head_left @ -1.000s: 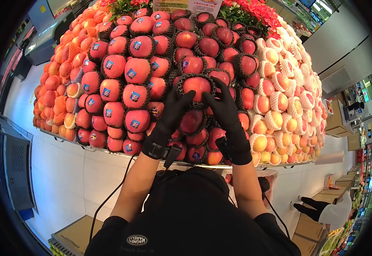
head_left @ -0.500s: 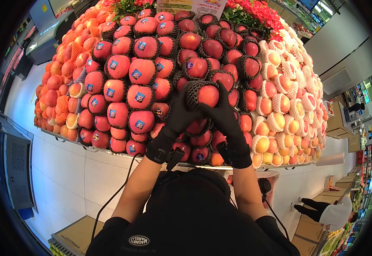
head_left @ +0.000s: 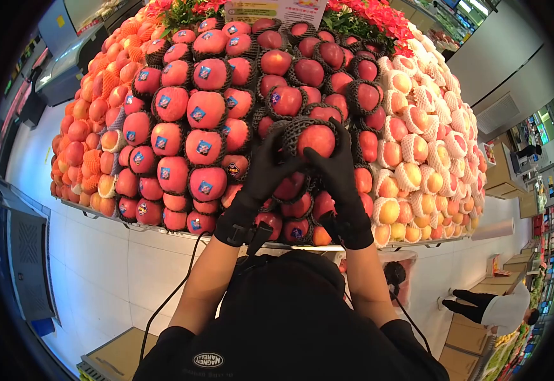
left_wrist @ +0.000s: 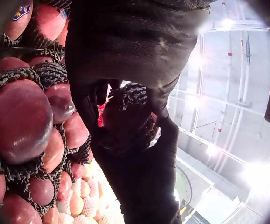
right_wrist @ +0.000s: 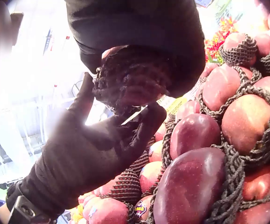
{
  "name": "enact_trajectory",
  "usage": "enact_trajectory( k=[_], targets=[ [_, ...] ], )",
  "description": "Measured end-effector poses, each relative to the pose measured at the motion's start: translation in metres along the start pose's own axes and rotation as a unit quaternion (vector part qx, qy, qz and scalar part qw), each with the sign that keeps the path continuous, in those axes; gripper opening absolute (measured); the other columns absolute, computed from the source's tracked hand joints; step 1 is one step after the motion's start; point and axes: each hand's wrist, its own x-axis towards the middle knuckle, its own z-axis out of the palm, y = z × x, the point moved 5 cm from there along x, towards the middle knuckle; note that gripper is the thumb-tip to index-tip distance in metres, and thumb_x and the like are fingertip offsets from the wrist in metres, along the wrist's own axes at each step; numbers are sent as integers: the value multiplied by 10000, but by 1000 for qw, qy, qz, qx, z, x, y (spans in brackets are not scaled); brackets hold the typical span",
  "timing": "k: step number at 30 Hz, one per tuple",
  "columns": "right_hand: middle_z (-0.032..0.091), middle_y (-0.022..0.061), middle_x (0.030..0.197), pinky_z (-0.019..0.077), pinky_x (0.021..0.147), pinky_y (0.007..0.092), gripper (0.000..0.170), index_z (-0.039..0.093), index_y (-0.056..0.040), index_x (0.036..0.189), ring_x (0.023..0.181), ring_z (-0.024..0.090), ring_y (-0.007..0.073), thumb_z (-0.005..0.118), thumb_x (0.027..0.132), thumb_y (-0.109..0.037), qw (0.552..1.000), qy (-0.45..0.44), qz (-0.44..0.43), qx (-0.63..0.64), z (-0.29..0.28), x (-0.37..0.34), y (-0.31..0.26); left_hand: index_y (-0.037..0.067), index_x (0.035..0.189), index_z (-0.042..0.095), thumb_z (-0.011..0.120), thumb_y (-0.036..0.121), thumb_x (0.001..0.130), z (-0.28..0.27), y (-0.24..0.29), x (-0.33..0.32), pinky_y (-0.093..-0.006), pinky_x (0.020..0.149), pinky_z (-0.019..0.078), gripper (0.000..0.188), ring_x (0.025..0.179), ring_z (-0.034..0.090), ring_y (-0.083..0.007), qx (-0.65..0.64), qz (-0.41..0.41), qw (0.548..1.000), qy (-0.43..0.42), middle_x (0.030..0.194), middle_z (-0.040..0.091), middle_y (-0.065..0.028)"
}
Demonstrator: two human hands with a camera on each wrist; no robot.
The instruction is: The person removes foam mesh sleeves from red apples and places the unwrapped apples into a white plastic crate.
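Observation:
Both hands wear black gloves and hold one red apple [head_left: 316, 140] in a black foam net, above the apple display. In the head view the left hand [head_left: 265, 171] grips its netted left side, and the right hand [head_left: 337, 171] curls round its right side, thumb on the bare red skin. The left wrist view shows the netted apple [left_wrist: 130, 116] between the two gloves. From the right wrist, the net [right_wrist: 132, 84] covers the side facing the camera, with the left hand [right_wrist: 88, 149] below it.
Netted red apples [head_left: 204, 147] with blue stickers lie left of the hands, darker ones [head_left: 309, 72] beyond. Pale-netted fruit [head_left: 410, 178] fills the right side. Red flowers [head_left: 385, 22] and a sign [head_left: 277, 11] stand at the back. A person in white [head_left: 506, 312] is at the lower right.
The apple has moved slightly right and turned, its net now gathered on the left side with bare skin facing right. Both hands have shifted with it and keep hold.

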Motion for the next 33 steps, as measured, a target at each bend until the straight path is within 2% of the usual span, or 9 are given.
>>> enact_trajectory(
  k=[1, 4, 10, 13, 16, 20, 24, 28, 33],
  targets=[
    [417, 160, 1351, 431, 1001, 371, 820, 362, -4, 1366, 1247, 443, 274, 792, 694, -190, 1000, 10, 0, -15, -2, -1, 2, 14, 1361, 393, 741, 170, 802, 1, 2, 0, -359, 928, 498, 676, 1145, 522, -227, -1, -4, 1000, -7, 1284, 498, -149],
    [403, 193, 1327, 549, 860, 334, 920, 254, 16, 1404, 1204, 475, 269, 804, 686, -151, 1000, 0, 14, -16, 3, -5, -21, 27, 1374, 381, 624, 188, 908, 11, 25, -10, -319, 872, 518, 550, 1115, 535, -198, -154, -114, 981, 12, 1246, 510, -115],
    [384, 216, 1363, 423, 1022, 398, 1101, 224, 62, 1412, 1261, 426, 306, 866, 591, -293, 995, -6, -15, -97, 11, -9, -5, 84, 1375, 393, 460, 361, 999, 9, -3, -10, -306, 798, 526, 472, 926, 584, -158, -149, -183, 972, 21, 1051, 551, -68],
    [377, 215, 1376, 356, 1070, 407, 1081, 226, 50, 1419, 1279, 406, 307, 854, 611, -298, 995, -13, -20, -94, 13, -12, 2, 60, 1331, 444, 527, 276, 976, 2, -9, -10, -317, 772, 522, 424, 918, 586, -155, -184, -179, 965, 57, 1097, 547, -85],
    [393, 177, 1378, 381, 1056, 378, 1009, 259, 5, 1429, 1284, 406, 269, 848, 635, -199, 998, -23, -21, -49, 19, -18, -8, 33, 1300, 477, 575, 142, 927, -6, -1, -12, -310, 773, 521, 401, 955, 572, -178, 9, -75, 996, 46, 1165, 520, -108],
    [392, 237, 1345, 348, 1059, 449, 991, 291, 17, 1415, 1274, 391, 359, 828, 642, -293, 986, -9, -57, -157, 17, -20, 7, 12, 1276, 499, 589, 23, 879, -11, -9, -19, -296, 774, 523, 407, 1023, 547, -208, -23, -84, 992, 94, 1234, 480, -126],
    [400, 227, 1337, 344, 1057, 456, 966, 317, -5, 1410, 1264, 392, 369, 827, 643, -298, 984, 3, -45, -171, 21, -25, 6, 14, 1249, 513, 577, 51, 901, -8, -2, -21, -275, 746, 519, 356, 970, 560, -186, -85, -67, 987, 122, 1213, 491, -113],
    [427, 195, 1326, 373, 1043, 439, 945, 327, -16, 1404, 1251, 422, 337, 827, 643, -267, 988, -18, -59, -139, 23, -26, 7, 53, 1238, 472, 588, 242, 944, -4, 4, -27, -261, 742, 494, 369, 953, 541, -122, -172, -104, 967, 155, 1102, 564, -57],
    [460, 161, 1314, 422, 1013, 401, 904, 328, -22, 1396, 1232, 460, 277, 817, 659, -205, 997, -53, -51, -10, 35, -33, -22, 33, 1217, 502, 595, 241, 939, -16, 2, -27, -261, 777, 481, 360, 981, 539, -131, -80, -109, 981, 140, 1127, 566, -73]
  ],
)
